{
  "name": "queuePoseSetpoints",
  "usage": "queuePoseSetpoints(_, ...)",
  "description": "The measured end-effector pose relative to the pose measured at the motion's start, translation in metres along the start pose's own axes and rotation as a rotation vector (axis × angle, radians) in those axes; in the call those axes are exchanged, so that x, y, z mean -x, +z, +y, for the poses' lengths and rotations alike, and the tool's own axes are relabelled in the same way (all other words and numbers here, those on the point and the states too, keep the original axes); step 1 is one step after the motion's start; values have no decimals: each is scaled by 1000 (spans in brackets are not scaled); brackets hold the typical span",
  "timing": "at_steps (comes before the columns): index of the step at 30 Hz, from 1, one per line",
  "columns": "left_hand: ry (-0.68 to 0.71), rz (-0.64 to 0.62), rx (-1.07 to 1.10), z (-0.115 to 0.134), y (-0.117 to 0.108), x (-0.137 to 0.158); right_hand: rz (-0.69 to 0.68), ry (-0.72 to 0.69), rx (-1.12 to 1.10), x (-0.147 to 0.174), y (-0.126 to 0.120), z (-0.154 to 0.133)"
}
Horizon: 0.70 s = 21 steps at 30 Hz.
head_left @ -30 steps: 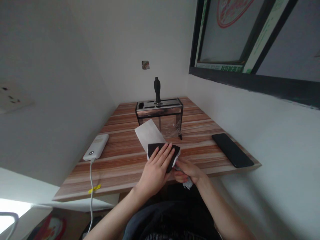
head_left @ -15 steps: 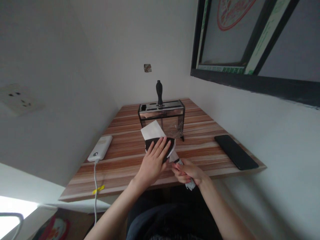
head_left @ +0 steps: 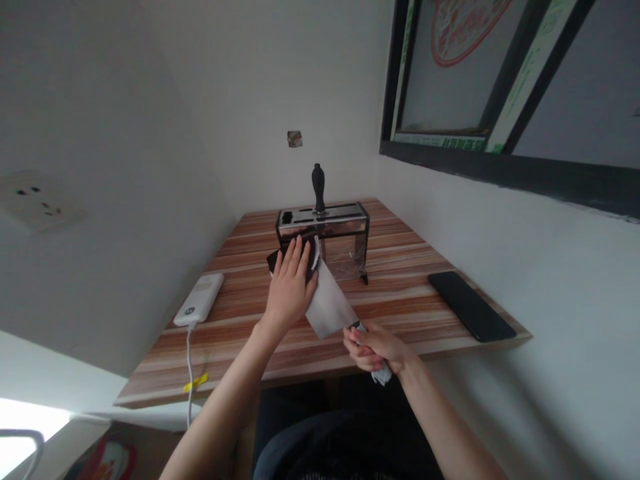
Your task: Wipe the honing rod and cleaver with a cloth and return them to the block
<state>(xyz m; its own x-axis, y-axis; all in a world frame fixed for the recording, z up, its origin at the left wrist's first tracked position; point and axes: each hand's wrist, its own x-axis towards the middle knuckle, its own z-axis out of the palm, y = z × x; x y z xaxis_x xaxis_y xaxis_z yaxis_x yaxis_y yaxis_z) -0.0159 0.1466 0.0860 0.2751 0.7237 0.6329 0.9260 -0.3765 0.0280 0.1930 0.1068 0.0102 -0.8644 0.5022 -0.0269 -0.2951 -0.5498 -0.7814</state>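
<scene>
My right hand (head_left: 374,348) is closed round the pale, wrapped-looking handle of a cleaver (head_left: 329,300). Its broad, shiny blade points up and left over the table. A folded black cloth (head_left: 313,250) with a white edge covers the far end of the blade. My left hand (head_left: 293,277) presses that cloth down, its fingers long and nearly straight; the underside of the grip is hidden. Just beyond the cloth stands a knife block (head_left: 350,227) with a metal slotted top and clear sides. A black-handled tool (head_left: 319,187) is upright in it.
On the wood-grain table (head_left: 240,360), a white power bank (head_left: 200,299) with a cable (head_left: 189,373) lies at left, near yellow tape (head_left: 196,382). A black phone (head_left: 471,305) lies near the right edge. Walls close in on both sides; a framed window (head_left: 450,80) is at upper right.
My left hand and the black cloth have slid up and left along the blade, from near the handle to the far end, baring the blade's lower part. My right hand stays put.
</scene>
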Motion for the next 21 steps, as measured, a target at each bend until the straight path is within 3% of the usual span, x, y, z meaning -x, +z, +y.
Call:
queuePoseSetpoints(10,146,-155,28,16,7,14,-3,1,-67,-1,-2,0)
queuePoseSetpoints(16,190,-222,98,39,6,46,22,11,-91,-2,-4,1)
queuePoseSetpoints(21,229,-295,218,66,3,75,126,-48,-46,-3,-8,9)
